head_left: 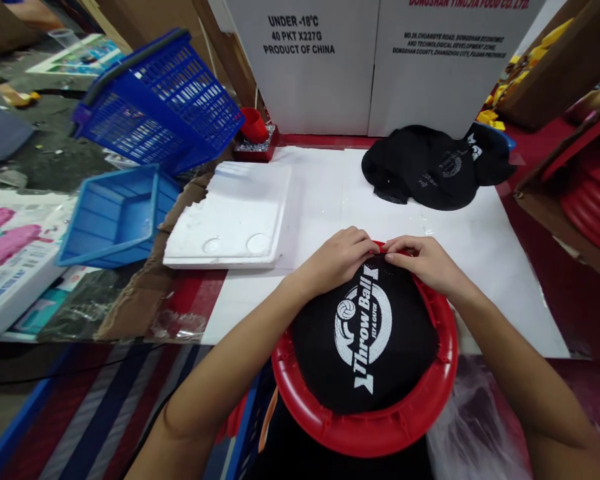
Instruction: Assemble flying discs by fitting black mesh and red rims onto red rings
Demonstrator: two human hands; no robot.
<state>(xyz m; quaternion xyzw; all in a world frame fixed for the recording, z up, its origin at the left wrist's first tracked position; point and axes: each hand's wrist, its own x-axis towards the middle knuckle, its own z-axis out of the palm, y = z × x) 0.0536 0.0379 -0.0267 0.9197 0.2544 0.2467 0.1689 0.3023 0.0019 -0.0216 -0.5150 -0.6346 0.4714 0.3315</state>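
Observation:
A round red plastic ring (365, 433) lies low in the head view, with a black cloth (310, 347) printed "Throw Ball" in white across its middle. At the ring's far edge, my left hand (343, 257) pinches the cloth's border with bent fingers. Close beside it, my right hand (423, 260) grips the same border between thumb and fingers. The two hands nearly touch. More black printed cloths (420, 167) are piled at the back right of the white tabletop (320, 193).
A white foam slab (230, 213) lies left of the hands. Beyond it are a light blue bin (110, 220), a dark blue basket (165, 93) and a red cup (254, 125). White cartons (320, 80) stand at the back. Red rings (595, 193) fill a box at right.

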